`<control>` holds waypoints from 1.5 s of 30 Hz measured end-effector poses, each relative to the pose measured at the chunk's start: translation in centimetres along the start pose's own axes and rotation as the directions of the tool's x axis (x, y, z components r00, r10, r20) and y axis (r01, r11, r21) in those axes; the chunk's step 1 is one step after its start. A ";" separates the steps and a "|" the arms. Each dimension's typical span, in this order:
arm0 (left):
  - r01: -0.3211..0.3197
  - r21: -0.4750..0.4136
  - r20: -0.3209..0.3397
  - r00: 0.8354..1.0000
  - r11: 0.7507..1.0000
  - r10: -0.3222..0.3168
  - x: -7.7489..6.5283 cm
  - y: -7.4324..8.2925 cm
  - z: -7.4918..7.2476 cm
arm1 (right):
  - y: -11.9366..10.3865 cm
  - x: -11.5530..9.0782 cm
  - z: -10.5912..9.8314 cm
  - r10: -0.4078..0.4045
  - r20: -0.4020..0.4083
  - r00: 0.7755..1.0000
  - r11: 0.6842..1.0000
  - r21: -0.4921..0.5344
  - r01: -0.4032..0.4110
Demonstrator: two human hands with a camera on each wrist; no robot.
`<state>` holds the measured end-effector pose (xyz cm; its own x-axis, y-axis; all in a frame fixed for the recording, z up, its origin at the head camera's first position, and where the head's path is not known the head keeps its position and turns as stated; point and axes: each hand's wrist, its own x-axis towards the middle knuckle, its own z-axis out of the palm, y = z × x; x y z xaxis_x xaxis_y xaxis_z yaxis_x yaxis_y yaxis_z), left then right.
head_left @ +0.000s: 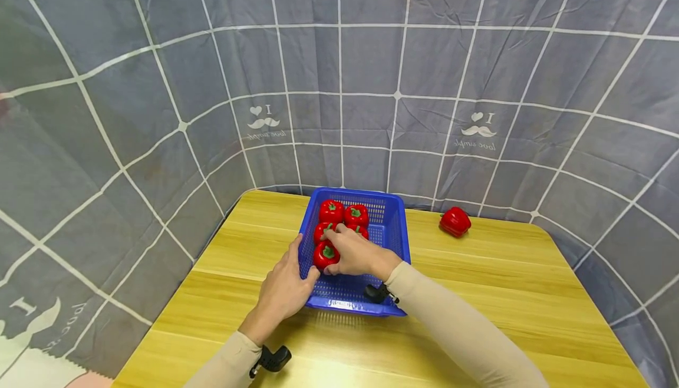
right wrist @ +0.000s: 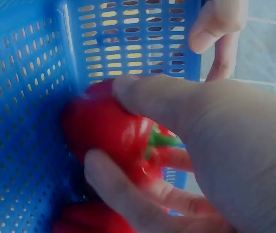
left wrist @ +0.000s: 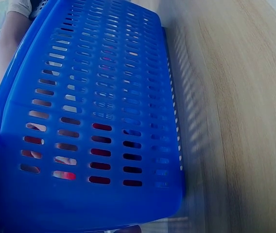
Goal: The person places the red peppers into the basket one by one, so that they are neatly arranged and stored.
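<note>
A blue basket stands on the table with several red bell peppers in its left part. My right hand reaches into it and grips the nearest red bell pepper, thumb on one side and fingers on the other. That pepper's green stem points up between the fingers. At the basket's left rim is my left hand, its thumb over the edge and its fingers along the outer side. In the left wrist view, the slotted wall of the basket hides most of the peppers.
One more red bell pepper lies on its side on the wooden table, right of the basket near the back edge. A grey curtain with white grid lines surrounds the table at the back and sides.
</note>
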<state>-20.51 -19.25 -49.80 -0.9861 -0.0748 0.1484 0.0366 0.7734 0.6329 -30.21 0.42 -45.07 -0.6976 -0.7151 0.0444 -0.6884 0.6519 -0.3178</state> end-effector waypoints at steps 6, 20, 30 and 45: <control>0.003 -0.005 0.006 1.000 1.000 -0.003 0.0 0.2 0.0 | -0.1 -0.1 0.0 0.025 0.003 1.000 0.999 0.036 -0.025; 0.000 -0.001 0.003 1.000 1.000 0.000 0.1 0.3 -0.3 | -0.2 -0.6 -1.0 0.002 -0.029 1.000 0.999 0.032 -0.002; 0.004 -0.001 0.007 1.000 1.000 -0.004 0.0 0.3 -0.3 | 0.3 -1.0 -1.6 -0.013 -0.059 0.998 1.000 0.016 0.014; 0.003 -0.002 0.001 1.000 1.000 -0.003 -0.1 0.2 -0.2 | 1.3 -2.0 -2.8 0.025 -0.090 0.996 0.999 0.045 -0.021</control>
<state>-20.34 -19.16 -49.54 -0.9863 -0.0764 0.1461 0.0342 0.7721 0.6346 -30.22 3.39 -42.96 -0.7299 -0.6728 0.1212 -0.6637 0.6549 -0.3614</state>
